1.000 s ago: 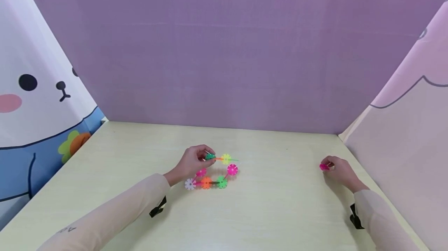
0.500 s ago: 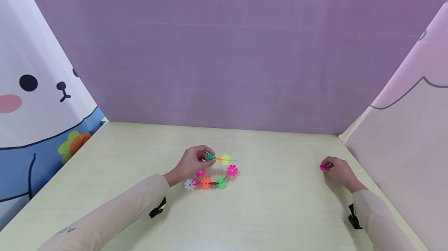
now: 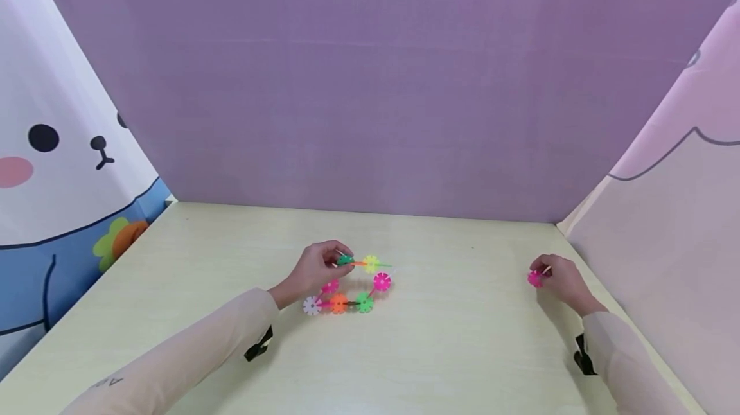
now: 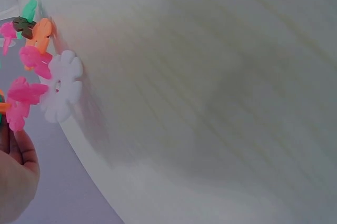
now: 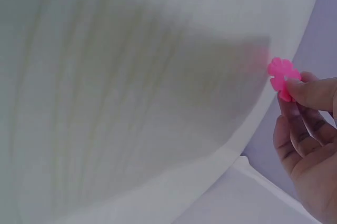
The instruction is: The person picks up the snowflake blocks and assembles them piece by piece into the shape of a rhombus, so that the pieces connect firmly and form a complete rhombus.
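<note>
On the table, a chain of linked plastic snowflake discs (image 3: 338,303) bends round in an open loop of pink, white, orange, green and yellow pieces. My left hand (image 3: 318,268) pinches the dark green disc (image 3: 345,260) at the chain's far left end. In the left wrist view, the white disc (image 4: 64,84) and pink discs stand on edge beside the fingers. Well to the right, my right hand (image 3: 563,280) holds a single pink snowflake disc (image 3: 535,279) between thumb and fingers. The right wrist view shows this pink disc (image 5: 283,77) apart from the chain.
The pale wooden table (image 3: 451,338) runs back to a purple cloth wall (image 3: 370,81). A cartoon-printed cloth (image 3: 63,145) hangs at the left, and a pink and beige one (image 3: 670,229) at the right, close to the right arm.
My right hand has turned the pink disc slightly, so more of its face shows. The left hand and the chain stay in place; the whole view shifts a little.
</note>
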`<control>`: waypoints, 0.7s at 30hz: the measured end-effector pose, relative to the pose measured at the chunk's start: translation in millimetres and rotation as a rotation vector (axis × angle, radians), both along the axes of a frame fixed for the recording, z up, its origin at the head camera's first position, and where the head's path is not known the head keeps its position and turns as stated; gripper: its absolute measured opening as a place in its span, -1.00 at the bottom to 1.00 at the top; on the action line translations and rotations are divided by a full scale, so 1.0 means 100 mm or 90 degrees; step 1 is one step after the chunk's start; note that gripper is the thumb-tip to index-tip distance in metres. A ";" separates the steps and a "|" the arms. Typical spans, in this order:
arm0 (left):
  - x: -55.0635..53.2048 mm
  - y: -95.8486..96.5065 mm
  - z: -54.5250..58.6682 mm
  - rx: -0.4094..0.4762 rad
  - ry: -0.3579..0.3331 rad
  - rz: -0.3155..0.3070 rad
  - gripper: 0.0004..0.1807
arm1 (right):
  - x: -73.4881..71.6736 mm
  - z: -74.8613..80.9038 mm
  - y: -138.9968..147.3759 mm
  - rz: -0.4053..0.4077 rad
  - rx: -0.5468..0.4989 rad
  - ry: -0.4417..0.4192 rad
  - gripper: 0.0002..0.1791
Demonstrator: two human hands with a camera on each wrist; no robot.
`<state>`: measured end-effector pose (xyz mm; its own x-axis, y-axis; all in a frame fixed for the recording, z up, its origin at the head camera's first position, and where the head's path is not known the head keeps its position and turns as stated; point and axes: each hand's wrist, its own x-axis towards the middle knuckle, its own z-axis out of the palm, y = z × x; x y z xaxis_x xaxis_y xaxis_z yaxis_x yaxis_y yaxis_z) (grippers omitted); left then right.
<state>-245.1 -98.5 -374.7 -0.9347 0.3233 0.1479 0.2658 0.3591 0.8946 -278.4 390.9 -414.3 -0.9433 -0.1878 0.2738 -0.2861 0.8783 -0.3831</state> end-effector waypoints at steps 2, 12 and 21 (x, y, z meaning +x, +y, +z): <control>0.00 0.00 0.00 -0.002 -0.001 0.001 -0.76 | 0.01 0.02 -0.02 0.001 0.000 -0.001 -0.90; -0.01 -0.01 -0.01 0.002 0.017 0.006 -0.79 | 0.00 0.08 -0.26 0.011 -0.068 0.011 -0.84; -0.01 0.00 -0.02 0.000 0.031 0.005 -0.79 | -0.01 0.12 -0.66 0.062 -0.146 -0.004 -0.82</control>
<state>-245.9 -98.7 -376.4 -0.9290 0.3155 0.1936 0.3063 0.3617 0.8806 -279.1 325.4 -402.0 -0.9260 -0.2107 0.3134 -0.3612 0.7364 -0.5720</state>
